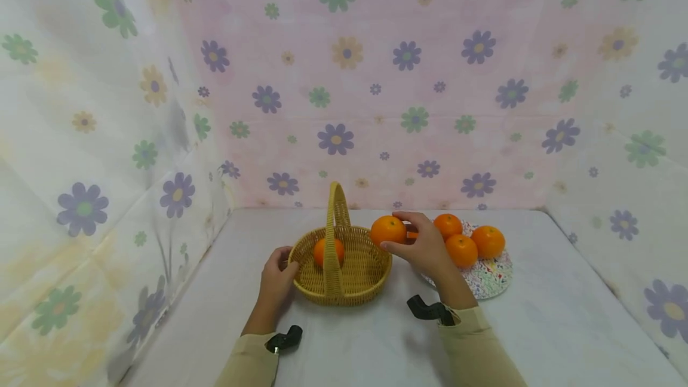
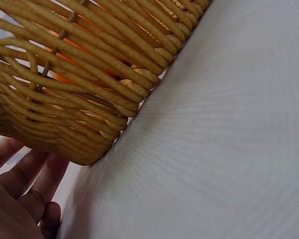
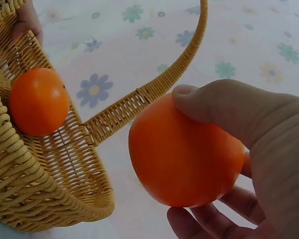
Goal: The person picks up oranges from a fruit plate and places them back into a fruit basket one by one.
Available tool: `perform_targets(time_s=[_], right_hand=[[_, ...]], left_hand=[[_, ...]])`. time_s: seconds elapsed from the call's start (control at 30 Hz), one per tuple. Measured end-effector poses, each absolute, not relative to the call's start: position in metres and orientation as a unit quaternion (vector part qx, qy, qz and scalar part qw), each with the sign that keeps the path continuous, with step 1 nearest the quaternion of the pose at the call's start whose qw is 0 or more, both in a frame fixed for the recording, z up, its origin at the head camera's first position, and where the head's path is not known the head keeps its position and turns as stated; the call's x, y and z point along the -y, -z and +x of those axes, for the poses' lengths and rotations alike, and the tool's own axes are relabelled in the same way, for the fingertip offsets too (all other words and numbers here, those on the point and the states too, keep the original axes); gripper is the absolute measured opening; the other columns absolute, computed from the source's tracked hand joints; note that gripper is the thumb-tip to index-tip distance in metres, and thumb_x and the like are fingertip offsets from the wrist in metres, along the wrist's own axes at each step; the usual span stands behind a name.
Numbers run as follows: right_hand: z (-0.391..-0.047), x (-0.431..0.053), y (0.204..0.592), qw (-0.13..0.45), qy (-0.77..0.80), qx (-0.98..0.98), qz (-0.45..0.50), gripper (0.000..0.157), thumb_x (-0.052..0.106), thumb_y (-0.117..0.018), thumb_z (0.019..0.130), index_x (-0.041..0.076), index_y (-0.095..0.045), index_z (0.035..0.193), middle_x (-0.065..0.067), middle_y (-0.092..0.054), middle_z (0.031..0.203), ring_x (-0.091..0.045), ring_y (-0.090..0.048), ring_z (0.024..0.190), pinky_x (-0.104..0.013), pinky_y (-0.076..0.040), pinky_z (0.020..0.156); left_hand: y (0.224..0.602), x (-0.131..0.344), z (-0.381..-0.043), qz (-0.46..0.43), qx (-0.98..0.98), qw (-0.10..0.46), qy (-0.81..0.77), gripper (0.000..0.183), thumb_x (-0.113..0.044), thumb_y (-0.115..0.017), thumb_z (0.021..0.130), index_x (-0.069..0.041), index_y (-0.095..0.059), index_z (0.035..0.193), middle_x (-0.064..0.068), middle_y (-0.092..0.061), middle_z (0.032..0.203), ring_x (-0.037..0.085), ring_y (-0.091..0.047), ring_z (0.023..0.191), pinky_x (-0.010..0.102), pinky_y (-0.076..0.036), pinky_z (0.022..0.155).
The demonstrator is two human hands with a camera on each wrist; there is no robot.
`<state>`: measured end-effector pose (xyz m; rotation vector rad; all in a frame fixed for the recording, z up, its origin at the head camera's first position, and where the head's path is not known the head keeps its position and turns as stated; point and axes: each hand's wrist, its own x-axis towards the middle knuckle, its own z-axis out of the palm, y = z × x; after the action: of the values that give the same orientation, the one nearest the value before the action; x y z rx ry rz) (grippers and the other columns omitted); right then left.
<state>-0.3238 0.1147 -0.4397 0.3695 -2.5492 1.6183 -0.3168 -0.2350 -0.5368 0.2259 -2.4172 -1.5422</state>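
At the right end of the oval basket (image 1: 357,300), an orange (image 1: 388,230) sat in the right hand (image 1: 427,249), fingers (image 3: 183,223) curled to its width, while the left hand (image 1: 275,282) gripped the opposite end.

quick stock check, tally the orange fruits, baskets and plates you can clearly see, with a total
Orange fruits: 5
Baskets: 1
Plates: 1
Total: 7
Not counted: an orange patch partly hidden by the right hand, possibly another fruit.
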Motion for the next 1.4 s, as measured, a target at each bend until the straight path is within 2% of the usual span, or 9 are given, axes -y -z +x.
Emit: perform_targets(time_s=[0.1,0.33,0.7,1.1,1.4], right_hand=[[-0.323,-0.115,0.444,0.049,-0.524,0.842,0.122,0.082,0.050,-0.089,0.075,0.026,-0.056,0.146,-0.001,-0.053,0.147,-0.030,-0.058,0.131,-0.051,-0.054,0.104],[-0.324,-0.098,0.455,0.055,-0.530,0.834,0.142,0.075,0.041,-0.089,0.078,0.024,-0.058,0.144,-0.003,-0.056,0.143,-0.029,-0.061,0.126,-0.045,-0.059,0.095],[-0.320,-0.076,0.462,0.057,-0.525,0.840,0.124,0.071,0.034,-0.089,0.080,0.022,-0.059,0.143,-0.003,-0.061,0.141,-0.029,-0.063,0.128,-0.045,-0.058,0.096],[-0.319,-0.054,0.477,0.076,-0.482,0.860,0.150,0.072,0.037,-0.089,0.080,0.019,-0.060,0.143,-0.004,-0.063,0.141,-0.024,-0.064,0.125,-0.045,-0.057,0.100],[-0.320,-0.047,0.482,0.089,-0.459,0.877,0.107,0.074,0.042,-0.089,0.079,0.016,-0.060,0.142,-0.004,-0.067,0.136,-0.023,-0.064,0.124,-0.047,-0.055,0.103]], left_hand=[[0.537,0.233,-0.316,0.081,0.833,0.132,0.531,0.043,-0.020,-0.061,0.092,-0.010,-0.059,0.134,0.011,-0.063,0.133,0.029,-0.063,0.121,0.049,-0.051,0.106],[0.533,0.237,-0.315,0.083,0.836,0.133,0.526,0.043,-0.020,-0.061,0.092,-0.010,-0.059,0.134,0.011,-0.063,0.132,0.029,-0.062,0.120,0.049,-0.051,0.105],[0.537,0.237,-0.314,0.084,0.834,0.137,0.528,0.042,-0.020,-0.061,0.092,-0.011,-0.059,0.133,0.011,-0.064,0.132,0.029,-0.062,0.120,0.049,-0.050,0.107],[0.539,0.238,-0.315,0.086,0.833,0.137,0.528,0.042,-0.020,-0.061,0.092,-0.012,-0.059,0.133,0.010,-0.064,0.131,0.028,-0.062,0.119,0.049,-0.050,0.106],[0.539,0.236,-0.316,0.082,0.830,0.134,0.535,0.042,-0.020,-0.062,0.092,-0.011,-0.059,0.133,0.011,-0.064,0.132,0.029,-0.062,0.120,0.049,-0.051,0.106]])
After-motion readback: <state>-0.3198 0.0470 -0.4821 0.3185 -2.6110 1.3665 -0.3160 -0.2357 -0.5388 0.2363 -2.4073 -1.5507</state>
